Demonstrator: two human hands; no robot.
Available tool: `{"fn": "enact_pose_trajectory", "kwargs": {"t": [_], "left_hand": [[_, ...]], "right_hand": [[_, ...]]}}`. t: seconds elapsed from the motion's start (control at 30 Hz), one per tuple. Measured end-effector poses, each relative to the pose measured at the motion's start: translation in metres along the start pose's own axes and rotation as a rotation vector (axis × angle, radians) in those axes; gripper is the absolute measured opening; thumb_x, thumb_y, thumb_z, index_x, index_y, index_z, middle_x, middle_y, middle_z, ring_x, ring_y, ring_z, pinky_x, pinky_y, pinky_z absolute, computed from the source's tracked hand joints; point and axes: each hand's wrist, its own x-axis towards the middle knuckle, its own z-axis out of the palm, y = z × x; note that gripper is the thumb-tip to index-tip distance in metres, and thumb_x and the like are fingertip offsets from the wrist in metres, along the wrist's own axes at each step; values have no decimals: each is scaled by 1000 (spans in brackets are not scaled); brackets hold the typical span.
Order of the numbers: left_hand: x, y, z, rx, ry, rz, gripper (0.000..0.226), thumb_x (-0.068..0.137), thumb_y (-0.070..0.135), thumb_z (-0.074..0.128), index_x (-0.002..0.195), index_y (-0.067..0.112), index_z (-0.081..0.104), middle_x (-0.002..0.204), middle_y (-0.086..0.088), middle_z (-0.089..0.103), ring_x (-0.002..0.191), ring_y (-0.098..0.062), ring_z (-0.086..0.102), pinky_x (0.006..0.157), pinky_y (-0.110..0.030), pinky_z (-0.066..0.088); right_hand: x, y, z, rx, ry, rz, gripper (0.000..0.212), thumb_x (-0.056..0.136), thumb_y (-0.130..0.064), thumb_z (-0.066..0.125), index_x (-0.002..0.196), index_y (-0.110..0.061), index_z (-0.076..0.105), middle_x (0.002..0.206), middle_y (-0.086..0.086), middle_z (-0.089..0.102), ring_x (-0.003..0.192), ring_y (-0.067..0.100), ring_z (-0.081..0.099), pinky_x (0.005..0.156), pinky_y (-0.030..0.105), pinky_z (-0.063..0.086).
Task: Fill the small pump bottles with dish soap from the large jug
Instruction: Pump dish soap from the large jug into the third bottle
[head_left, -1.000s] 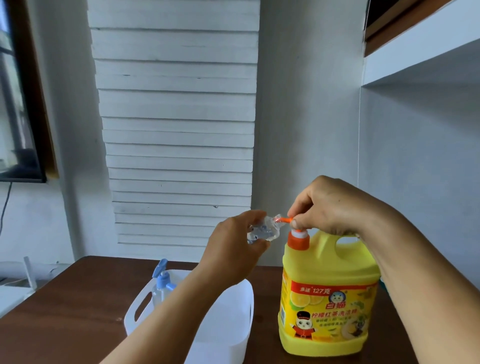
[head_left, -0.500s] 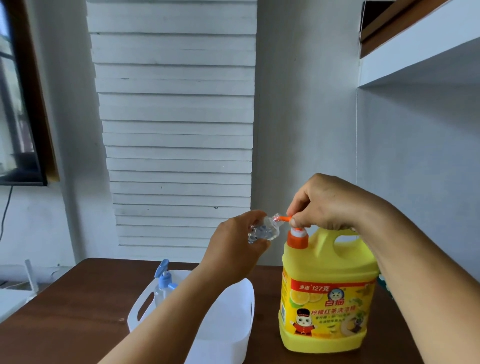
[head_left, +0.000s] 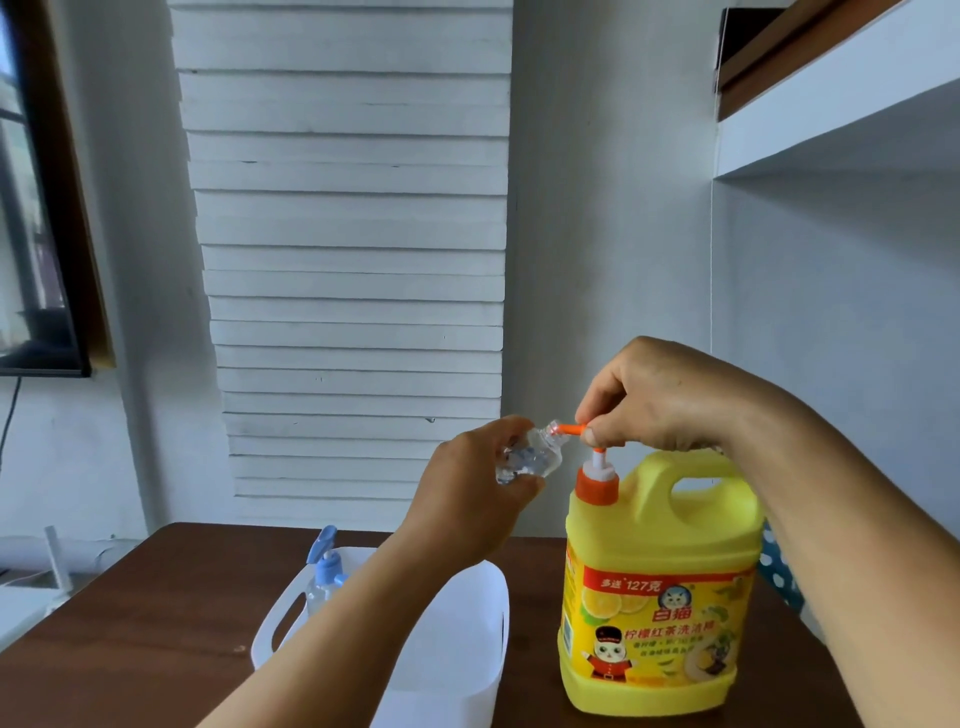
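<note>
Jug (head_left: 660, 582), yellow, upright on table (head_left: 130, 623). R hand (head_left: 660, 400) curled over its orange pump nozzle (head_left: 571, 429). L hand (head_left: 467, 493) grips clear small bottle (head_left: 530, 457), mouth at nozzle tip. Blue-pump bottle (head_left: 324, 577) in white caddy (head_left: 467, 649) left of jug.
</note>
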Motion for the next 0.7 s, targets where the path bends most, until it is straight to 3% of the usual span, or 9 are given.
{"fn": "enact_pose_trajectory", "kwargs": {"t": [0.27,0.53,0.7], "left_hand": [[-1,-6,6,25,-23,-13,29,82,27,65,109,31,59,97,8,67,81,-11,59,63,-13,41],[3,-2,0,9,9,18,27,82,26,65,108,29,60,92,9,66,78,-11,58,59,-10,38],[-1,-5,4,26,-14,-1,32,82,25,65,112,31,59,93,11,63,80,-9,56,61,-9,37]], "right_hand": [[-4,4,14,28,9,11,10,76,-20,73,86,-23,77,77,-9,67,69,6,56,54,19,43],[-4,1,3,32,32,5,9,78,-21,72,86,-23,77,81,-4,70,75,12,62,61,25,46],[-6,3,14,18,13,4,14,79,-21,71,92,-22,76,82,-8,67,74,5,57,56,19,44]]}}
